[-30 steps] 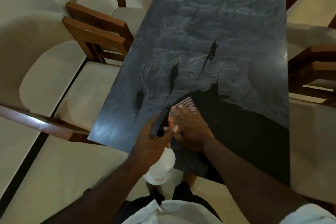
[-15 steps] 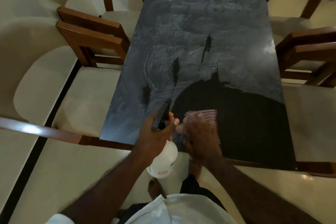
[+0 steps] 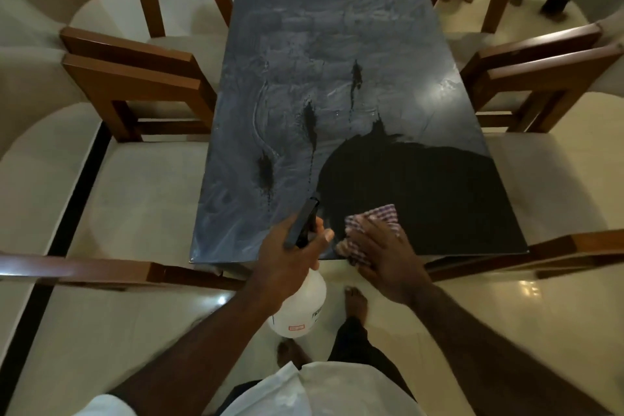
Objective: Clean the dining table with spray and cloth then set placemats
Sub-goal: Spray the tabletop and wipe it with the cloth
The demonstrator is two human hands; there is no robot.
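Note:
The dark dining table (image 3: 337, 44) is dusty grey over most of its top, with a wiped black patch at the near right and a few dark spray streaks in the middle. My left hand (image 3: 287, 257) grips a white spray bottle (image 3: 299, 309) by its black trigger head, just off the table's near edge. My right hand (image 3: 381, 253) presses flat on a red-and-white checked cloth (image 3: 374, 216) at the near edge, beside the bottle. No placemats are in view.
Wooden chairs with cream seats stand along both long sides: two on the left (image 3: 135, 78) and two on the right (image 3: 540, 71). Another chair's wooden back (image 3: 101, 272) runs along the near end. My bare feet (image 3: 354, 300) stand on the glossy tile floor.
My right hand has slid the cloth rightward and back toward the near edge. The view has pulled back, showing the whole table. My left hand still holds the bottle.

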